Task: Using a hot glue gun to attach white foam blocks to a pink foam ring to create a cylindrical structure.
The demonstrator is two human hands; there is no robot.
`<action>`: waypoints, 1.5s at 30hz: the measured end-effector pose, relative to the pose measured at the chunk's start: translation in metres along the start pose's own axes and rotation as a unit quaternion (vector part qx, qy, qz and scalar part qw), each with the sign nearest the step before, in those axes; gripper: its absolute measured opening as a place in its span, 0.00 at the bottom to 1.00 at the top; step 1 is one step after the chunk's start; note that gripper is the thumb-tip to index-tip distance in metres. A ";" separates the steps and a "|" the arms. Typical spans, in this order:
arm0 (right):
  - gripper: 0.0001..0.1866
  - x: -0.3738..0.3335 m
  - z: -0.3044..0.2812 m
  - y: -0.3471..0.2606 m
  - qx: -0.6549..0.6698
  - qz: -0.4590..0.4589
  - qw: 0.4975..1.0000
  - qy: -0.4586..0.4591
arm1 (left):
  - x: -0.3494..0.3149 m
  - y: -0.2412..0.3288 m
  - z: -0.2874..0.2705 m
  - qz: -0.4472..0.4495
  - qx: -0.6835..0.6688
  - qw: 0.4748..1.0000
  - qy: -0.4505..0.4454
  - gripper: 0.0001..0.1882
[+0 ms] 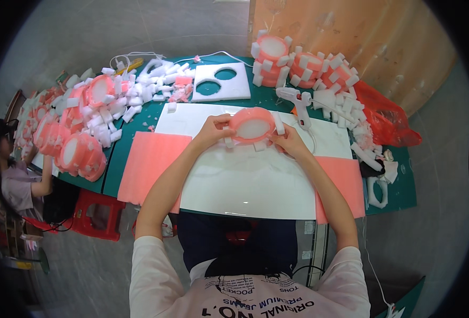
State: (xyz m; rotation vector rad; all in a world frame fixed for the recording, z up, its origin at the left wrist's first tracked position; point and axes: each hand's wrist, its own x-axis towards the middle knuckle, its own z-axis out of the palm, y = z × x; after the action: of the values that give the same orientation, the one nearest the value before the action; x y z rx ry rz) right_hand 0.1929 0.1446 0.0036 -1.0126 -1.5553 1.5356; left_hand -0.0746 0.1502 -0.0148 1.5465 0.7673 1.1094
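Between my two hands, above the white board [240,183], is a round pink foam ring [238,139] with a white disc in its middle and small white foam blocks around its rim. My left hand [213,130] grips its left side, by a white block. On the right side, my right hand [292,142] has its fingers closed on the rim beside another white foam block [279,123]. A white glue gun [298,105] lies behind my right hand, its nozzle toward the right. Pink foam sheets [152,164] lie under both my forearms.
Piled foam blocks [107,116] and pink rings [80,156] cover the left side. A white foam sheet with two round holes [222,94] lies at the back. Stacked rings [271,58] and a red plastic bag [385,119] stand at the right. Another person [19,180] sits at far left.
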 end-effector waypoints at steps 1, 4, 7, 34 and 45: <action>0.16 -0.001 0.002 0.002 0.006 0.003 1.000 -0.006 | -0.001 -0.001 0.001 0.010 0.014 1.000 0.012 0.14; 0.13 -0.001 0.003 0.003 -0.043 -0.013 0.999 0.004 | 0.004 -0.001 0.001 0.008 -0.245 0.969 0.035 0.25; 0.13 -0.002 0.004 0.001 -0.065 -0.010 0.998 0.021 | 0.009 -0.004 -0.001 -0.023 -0.222 0.972 0.079 0.35; 0.21 -0.002 0.001 0.003 -0.106 -0.021 0.994 0.009 | -0.010 0.023 -0.163 0.072 0.500 0.776 0.378 0.09; 0.22 0.001 -0.002 0.001 -0.092 -0.020 0.996 0.003 | -0.040 -0.001 -0.213 -0.136 0.657 0.645 0.366 0.21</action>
State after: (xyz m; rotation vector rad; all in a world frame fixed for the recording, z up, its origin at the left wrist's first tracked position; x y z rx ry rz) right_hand 0.1943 0.1468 0.0023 -1.0791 -1.7280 1.3791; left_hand -0.2871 0.1941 -0.0188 1.8827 2.7274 0.8771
